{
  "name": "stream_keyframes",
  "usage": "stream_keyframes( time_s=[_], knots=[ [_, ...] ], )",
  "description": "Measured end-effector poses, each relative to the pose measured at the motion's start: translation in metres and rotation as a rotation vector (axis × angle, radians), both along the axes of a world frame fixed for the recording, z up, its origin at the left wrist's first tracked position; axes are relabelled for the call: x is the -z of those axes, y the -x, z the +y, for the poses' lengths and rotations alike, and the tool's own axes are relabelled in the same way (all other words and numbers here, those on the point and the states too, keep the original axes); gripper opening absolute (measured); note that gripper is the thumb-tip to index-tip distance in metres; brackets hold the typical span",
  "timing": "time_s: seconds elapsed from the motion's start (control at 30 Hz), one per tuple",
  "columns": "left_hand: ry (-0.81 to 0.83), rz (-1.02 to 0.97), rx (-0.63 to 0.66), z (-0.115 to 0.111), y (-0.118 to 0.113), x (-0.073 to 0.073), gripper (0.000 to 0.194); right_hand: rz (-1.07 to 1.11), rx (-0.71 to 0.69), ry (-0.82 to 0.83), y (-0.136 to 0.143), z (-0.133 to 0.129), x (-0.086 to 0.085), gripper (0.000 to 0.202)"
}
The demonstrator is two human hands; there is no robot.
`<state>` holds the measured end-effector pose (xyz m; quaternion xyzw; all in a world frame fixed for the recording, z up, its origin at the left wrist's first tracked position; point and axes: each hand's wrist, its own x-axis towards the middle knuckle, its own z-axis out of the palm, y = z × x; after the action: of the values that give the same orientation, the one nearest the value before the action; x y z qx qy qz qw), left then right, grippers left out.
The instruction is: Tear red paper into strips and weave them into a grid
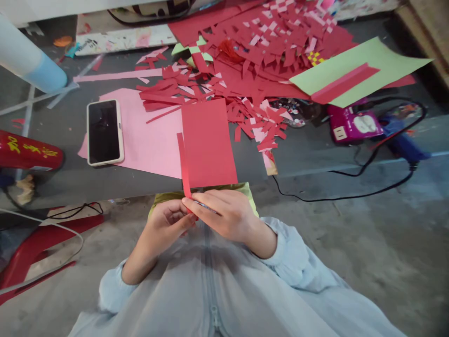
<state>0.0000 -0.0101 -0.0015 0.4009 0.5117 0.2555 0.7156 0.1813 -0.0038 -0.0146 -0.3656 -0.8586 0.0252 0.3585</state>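
A narrow red paper strip [184, 164] rises from between my two hands, its lower end pinched in the fingers. My left hand [168, 222] grips that end from the left with thumb and fingertips. From the right, my right hand [224, 213] closes on the same end, its fingers covering part of it. A red paper sheet [210, 145] lies flat at the table's near edge, just beyond my hands. Partly under it is a larger pink sheet [147, 135]. The fingertips hide the lowest part of the strip.
A phone [103, 133] lies on the pink sheet. Red and pink paper scraps [252, 61] are heaped behind. To the right are a green sheet [365, 61], a purple box [354, 124] and a blue glue gun [403, 138] with a cord. A red can [30, 150] lies left.
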Motion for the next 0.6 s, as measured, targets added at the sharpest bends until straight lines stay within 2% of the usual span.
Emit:
stream_keyframes(
  time_s=[0.07,0.23,0.4,0.6],
  knots=[
    [-0.029,-0.017,0.026,-0.002,0.005,0.006,0.032,0.026,-0.023,0.054,0.0,-0.003,0.0,0.021],
    [-0.122,0.019,-0.067,0.001,0.014,0.015,0.043,0.101,-0.087,0.089,0.002,-0.012,0.002,0.018],
    [-0.151,0.105,-0.208,0.01,0.012,0.013,0.038,0.125,-0.135,0.242,0.001,-0.016,0.001,0.025],
    [-0.256,0.24,-0.244,0.026,0.011,0.011,0.033,0.116,-0.254,0.271,-0.002,-0.009,0.005,0.023]
  ],
)
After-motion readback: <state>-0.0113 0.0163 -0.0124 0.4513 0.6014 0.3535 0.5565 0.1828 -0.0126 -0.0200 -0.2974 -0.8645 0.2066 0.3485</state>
